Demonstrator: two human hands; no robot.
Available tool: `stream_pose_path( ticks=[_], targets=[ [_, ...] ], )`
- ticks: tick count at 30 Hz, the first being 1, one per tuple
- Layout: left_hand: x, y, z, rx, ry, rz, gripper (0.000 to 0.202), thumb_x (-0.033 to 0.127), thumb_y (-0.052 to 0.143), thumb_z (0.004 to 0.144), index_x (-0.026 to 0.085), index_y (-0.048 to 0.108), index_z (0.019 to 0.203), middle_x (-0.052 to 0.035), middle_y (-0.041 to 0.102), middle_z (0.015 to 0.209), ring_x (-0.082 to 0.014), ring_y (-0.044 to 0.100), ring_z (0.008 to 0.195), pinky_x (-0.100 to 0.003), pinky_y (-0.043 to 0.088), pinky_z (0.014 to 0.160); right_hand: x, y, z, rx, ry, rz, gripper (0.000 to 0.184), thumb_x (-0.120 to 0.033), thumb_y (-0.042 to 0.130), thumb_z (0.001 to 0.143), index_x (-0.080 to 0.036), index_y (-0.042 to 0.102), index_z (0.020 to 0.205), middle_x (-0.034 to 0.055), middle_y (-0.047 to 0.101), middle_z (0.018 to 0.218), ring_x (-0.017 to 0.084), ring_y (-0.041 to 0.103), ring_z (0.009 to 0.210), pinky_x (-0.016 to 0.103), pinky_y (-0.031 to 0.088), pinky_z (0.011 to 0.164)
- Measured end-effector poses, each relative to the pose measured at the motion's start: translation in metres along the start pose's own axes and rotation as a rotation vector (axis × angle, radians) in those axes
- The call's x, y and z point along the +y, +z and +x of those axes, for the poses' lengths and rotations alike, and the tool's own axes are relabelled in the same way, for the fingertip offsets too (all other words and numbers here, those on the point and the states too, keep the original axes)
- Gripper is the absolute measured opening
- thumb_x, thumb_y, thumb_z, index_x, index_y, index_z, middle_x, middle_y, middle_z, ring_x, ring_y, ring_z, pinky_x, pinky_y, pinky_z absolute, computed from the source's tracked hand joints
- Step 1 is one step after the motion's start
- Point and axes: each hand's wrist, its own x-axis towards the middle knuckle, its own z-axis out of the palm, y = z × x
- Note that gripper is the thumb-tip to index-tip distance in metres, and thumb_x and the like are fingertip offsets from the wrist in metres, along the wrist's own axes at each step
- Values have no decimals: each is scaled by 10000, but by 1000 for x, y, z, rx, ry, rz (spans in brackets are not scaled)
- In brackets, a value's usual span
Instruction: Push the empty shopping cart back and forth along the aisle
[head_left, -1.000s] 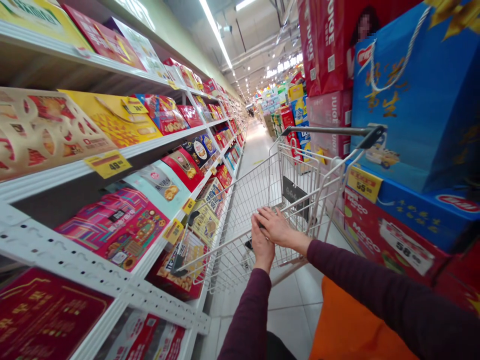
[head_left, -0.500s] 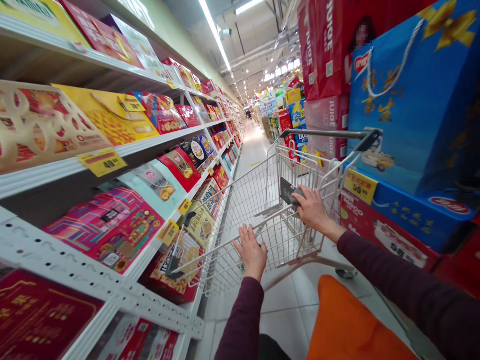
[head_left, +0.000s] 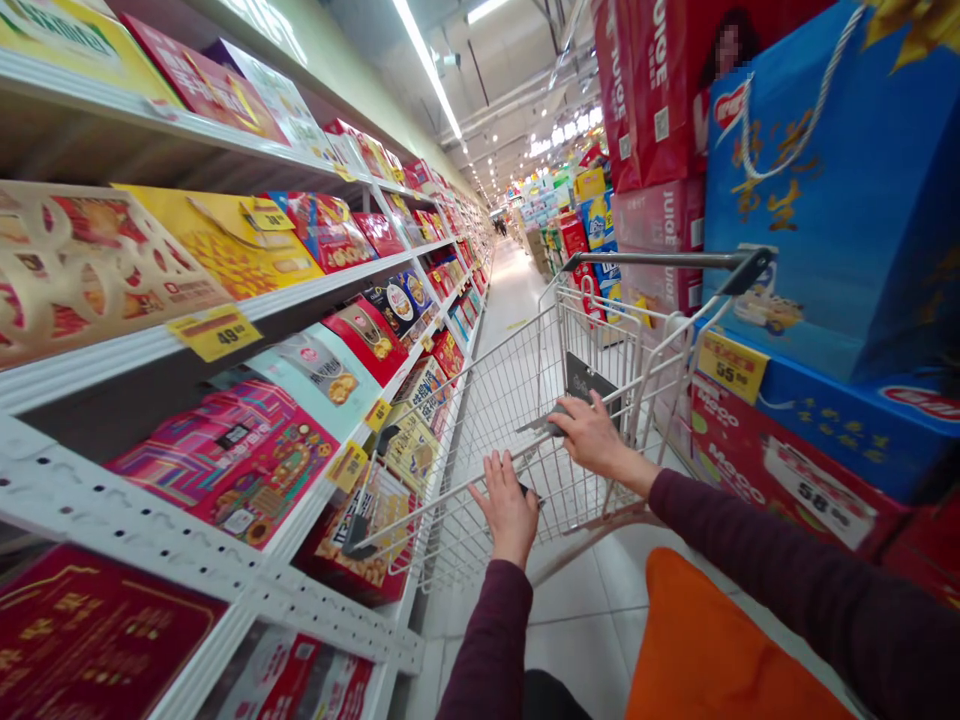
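A wire shopping cart [head_left: 480, 400] stands sideways in front of me, its grey handle [head_left: 660, 260] at the far right. My left hand [head_left: 508, 510] is on the near side rail, with its fingers laid over the top wire. Farther right along that same rail, my right hand [head_left: 596, 437] curls its fingers over it. A small dark piece shows at the right fingertips and another by the left thumb; I cannot make out either. The wire basket shows no goods inside. The palms' undersides are hidden.
White shelves [head_left: 300, 560] of boxed and bagged snacks line the left, close to the cart's front. Stacked drink cartons [head_left: 795, 450] and a large blue gift bag [head_left: 810, 220] stand on the right. The tiled aisle [head_left: 517, 260] runs ahead. Orange cloth [head_left: 720, 640] lies below my right arm.
My right hand has moved left along the rail, closer to my left hand. The left hand keeps its place on the rail. The view has shifted slightly.
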Motion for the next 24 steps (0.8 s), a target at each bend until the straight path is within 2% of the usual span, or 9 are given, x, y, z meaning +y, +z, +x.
stream_pose_path(
  ticks=[4, 6, 8, 10, 14, 16, 19, 24],
  targets=[
    [1, 5, 0, 21, -17, -28, 643, 154, 476, 760, 128, 334, 1386, -140, 294, 1488, -264, 207, 1395, -582, 141, 1102, 49, -28, -4, 114, 143, -89, 356, -124, 470, 740, -160, 631, 1056, 147, 538, 1231, 280, 462, 1136, 487, 266, 1015],
    [2, 7, -1, 30, -21, -43, 638, 148, 466, 759, 125, 337, 1384, -143, 297, 1486, -264, 203, 1396, -586, 146, 1099, 60, -34, -5, 152, 161, -121, 365, -117, 476, 728, -133, 632, 1057, 163, 541, 1212, 282, 469, 1109, 435, 318, 977],
    [4, 7, -1, 45, -25, -52, 634, 149, 468, 759, 129, 344, 1380, -147, 308, 1481, -267, 207, 1394, -584, 152, 1098, 56, -30, -5, 165, 173, -130, 364, -118, 487, 721, -123, 635, 1054, 171, 551, 1187, 288, 479, 1087, 426, 332, 960],
    [4, 7, -1, 57, -33, -55, 631, 160, 476, 760, 131, 349, 1377, -151, 322, 1474, -273, 216, 1391, -583, 162, 1097, 39, -19, -4, 149, 162, -110, 363, -117, 492, 720, -129, 635, 1053, 171, 557, 1180, 289, 479, 1099, 445, 315, 976],
    [3, 5, -1, 52, -27, -56, 633, 160, 479, 757, 126, 347, 1376, -153, 344, 1463, -275, 230, 1385, -573, 180, 1097, -6, 9, -3, 75, 0, -14, 408, -85, 475, 727, -169, 613, 1101, 146, 533, 1249, 256, 453, 1168, 462, 252, 1035],
    [1, 5, -1, 47, -20, -54, 630, 157, 477, 757, 126, 351, 1373, -151, 335, 1468, -274, 236, 1383, -570, 177, 1099, -17, 16, -3, 51, -51, 9, 418, -72, 456, 741, -192, 607, 1112, 130, 528, 1267, 242, 451, 1180, 475, 231, 1046],
    [-3, 5, -3, 50, -52, -41, 624, 168, 483, 759, 113, 357, 1368, -161, 307, 1479, -289, 236, 1382, -579, 172, 1096, -8, 9, -3, 41, -16, -20, 409, -65, 424, 766, -210, 616, 1096, 116, 541, 1256, 238, 457, 1178, 507, 209, 1048],
    [-6, 4, -6, 42, -58, -32, 633, 161, 490, 757, 104, 350, 1372, -179, 324, 1466, -295, 231, 1383, -596, 179, 1085, 37, -18, -4, 101, 150, -135, 364, -114, 466, 756, -178, 629, 1075, 141, 548, 1242, 276, 458, 1163, 520, 219, 1037]
  ],
)
